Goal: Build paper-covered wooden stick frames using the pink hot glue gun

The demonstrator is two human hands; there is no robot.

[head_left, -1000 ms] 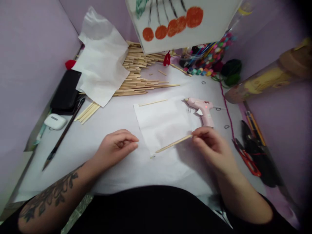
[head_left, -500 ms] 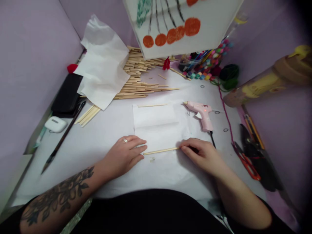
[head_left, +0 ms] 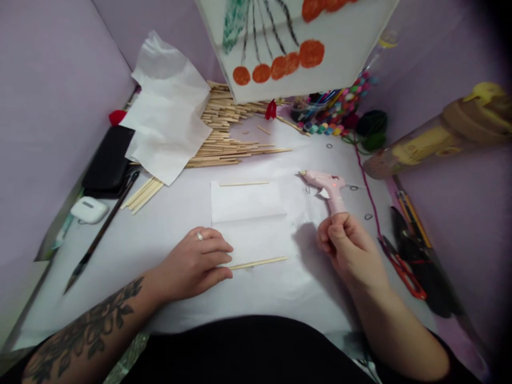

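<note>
On the white sheet of paper (head_left: 250, 234), my left hand (head_left: 200, 264) lies with its fingers stretched out. Its thumb and fingertips touch the left end of a thin wooden stick (head_left: 260, 263) along the sheet's near edge. Another wooden stick (head_left: 244, 184) lies along the far edge, and a crease crosses the sheet between them. To the right, my right hand (head_left: 352, 248) has its fingers curled at the bottom of the handle of a pink glue gun (head_left: 324, 181). The gun rests on the table with its nozzle to the left and a red light showing.
A pile of wooden sticks (head_left: 228, 128) lies at the back, partly under crumpled paper (head_left: 168, 112). A painted canvas (head_left: 288, 69) stands over the back. To the left are a brush (head_left: 102, 232) and white case (head_left: 89, 209); to the right, scissors (head_left: 404, 272) and a bottle (head_left: 432, 136).
My right hand has let go of the near stick's right end and moved right to the glue gun's handle. My left hand stays at the stick's left end. The view has shifted slightly.
</note>
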